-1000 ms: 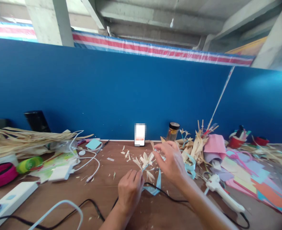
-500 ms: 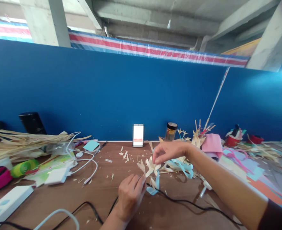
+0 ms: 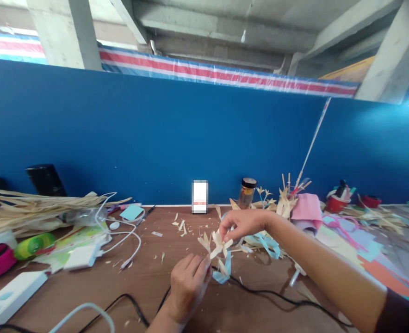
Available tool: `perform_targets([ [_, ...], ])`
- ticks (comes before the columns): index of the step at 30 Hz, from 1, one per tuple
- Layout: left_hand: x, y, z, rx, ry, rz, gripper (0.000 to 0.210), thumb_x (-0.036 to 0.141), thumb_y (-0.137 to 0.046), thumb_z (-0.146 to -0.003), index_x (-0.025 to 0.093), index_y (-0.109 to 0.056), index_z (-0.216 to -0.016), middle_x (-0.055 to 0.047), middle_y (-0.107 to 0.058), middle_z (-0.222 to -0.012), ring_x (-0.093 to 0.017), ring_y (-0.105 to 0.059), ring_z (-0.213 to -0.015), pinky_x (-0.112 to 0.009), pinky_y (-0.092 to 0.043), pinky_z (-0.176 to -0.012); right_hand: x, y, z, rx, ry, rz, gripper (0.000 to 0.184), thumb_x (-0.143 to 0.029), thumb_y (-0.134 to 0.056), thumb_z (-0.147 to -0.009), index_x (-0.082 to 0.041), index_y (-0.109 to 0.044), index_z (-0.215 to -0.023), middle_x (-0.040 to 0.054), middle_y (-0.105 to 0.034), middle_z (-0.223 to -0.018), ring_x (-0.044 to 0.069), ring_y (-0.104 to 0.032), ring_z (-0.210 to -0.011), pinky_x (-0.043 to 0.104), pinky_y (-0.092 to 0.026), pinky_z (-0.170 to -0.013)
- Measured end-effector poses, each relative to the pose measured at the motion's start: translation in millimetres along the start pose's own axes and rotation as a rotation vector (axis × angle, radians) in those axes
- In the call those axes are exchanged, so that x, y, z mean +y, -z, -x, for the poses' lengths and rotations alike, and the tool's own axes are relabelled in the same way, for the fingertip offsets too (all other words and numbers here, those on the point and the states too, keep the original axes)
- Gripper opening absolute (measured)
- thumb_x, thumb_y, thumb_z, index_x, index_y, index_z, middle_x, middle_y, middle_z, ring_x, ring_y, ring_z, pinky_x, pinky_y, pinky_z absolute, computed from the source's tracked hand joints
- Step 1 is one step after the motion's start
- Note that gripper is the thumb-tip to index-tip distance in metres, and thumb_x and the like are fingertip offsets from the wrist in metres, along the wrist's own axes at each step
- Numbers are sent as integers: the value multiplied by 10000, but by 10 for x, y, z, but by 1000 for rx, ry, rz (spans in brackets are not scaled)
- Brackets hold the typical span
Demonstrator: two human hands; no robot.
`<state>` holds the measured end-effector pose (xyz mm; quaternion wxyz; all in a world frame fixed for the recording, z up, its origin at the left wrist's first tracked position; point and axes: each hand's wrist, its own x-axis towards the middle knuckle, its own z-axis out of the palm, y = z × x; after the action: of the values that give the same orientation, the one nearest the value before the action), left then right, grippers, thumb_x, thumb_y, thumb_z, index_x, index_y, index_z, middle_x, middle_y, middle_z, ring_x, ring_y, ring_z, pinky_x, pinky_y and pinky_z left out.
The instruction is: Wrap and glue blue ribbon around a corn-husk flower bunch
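Note:
Low in the middle of the head view, my left hand [image 3: 191,283] pinches the base of a pale flower [image 3: 219,245] made of dried husk-like strips. Its cream petals spread above the fingertips, and a light blue ribbon [image 3: 227,268] hangs below them. My right hand [image 3: 242,224] reaches in from the right, with thumb and forefinger closed at the flower's upper petals. How firmly these fingers grip the petal is too small to make out. The flower's stem is hidden behind my left fingers.
Behind the flower stand a screen-like white device [image 3: 200,196] and a lidded jar [image 3: 247,192]. Black cable [image 3: 270,291] crosses the brown table. Dried strips [image 3: 45,208], white cables and a power strip [image 3: 13,296] lie left; coloured papers [image 3: 374,249] and a red cup [image 3: 337,202] are right.
My right hand has dipped slightly, and its fingers have come closer to the petals. The left hand keeps its pinch in nearly the same place.

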<state>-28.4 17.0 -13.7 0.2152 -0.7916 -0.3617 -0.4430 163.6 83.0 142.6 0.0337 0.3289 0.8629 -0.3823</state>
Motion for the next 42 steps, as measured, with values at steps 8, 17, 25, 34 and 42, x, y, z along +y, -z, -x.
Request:
perform_targets([
  [8, 6, -7, 19, 10, 8, -10, 118, 120, -571, -709, 184, -592, -806, -18, -562, -591, -140, -514, -564, -264, -385, -549, 45, -45, -26, -28, -16, -40, 213, -318, -578, -713, -146, -640, -822, -8, -591, -677, 87, -493, -599, 194, -364, -545],
  [17, 16, -12, 17, 2, -4, -13, 120, 116, -581, -701, 189, -589, -796, -12, -560, -591, -140, -500, -564, -264, -372, -538, 83, -79, -55, -48, -17, -86, 140, -255, -561, -717, -142, -627, -768, -22, -560, -642, 71, -466, -573, 178, -351, -520],
  [25, 22, 0, 4, 2, -9, -16, 133, 119, -586, -697, 181, -588, -815, -11, -556, -589, -145, -496, -570, -270, -386, -550, 12, 4, 60, -7, 16, -122, 244, -325, -563, -743, -163, -630, -912, 26, -620, -854, 112, -550, -777, 214, -415, -692],
  [34, 15, -11, 14, -19, -14, 11, 128, 124, -565, -716, 177, -583, -832, -17, -564, -614, -139, -502, -585, -263, -403, -562, -49, 22, 10, 16, -24, -48, 395, -476, -583, -695, -139, -646, -890, 44, -631, -807, 113, -536, -706, 213, -403, -635],
  [42, 11, -13, 22, -15, -23, 2, 150, 120, -578, -706, 174, -578, -846, -20, -572, -619, -148, -516, -595, -273, -414, -575, -23, -26, -49, -3, -48, -34, 300, -409, -570, -711, -122, -642, -763, -13, -537, -618, 74, -432, -561, 194, -319, -506],
])
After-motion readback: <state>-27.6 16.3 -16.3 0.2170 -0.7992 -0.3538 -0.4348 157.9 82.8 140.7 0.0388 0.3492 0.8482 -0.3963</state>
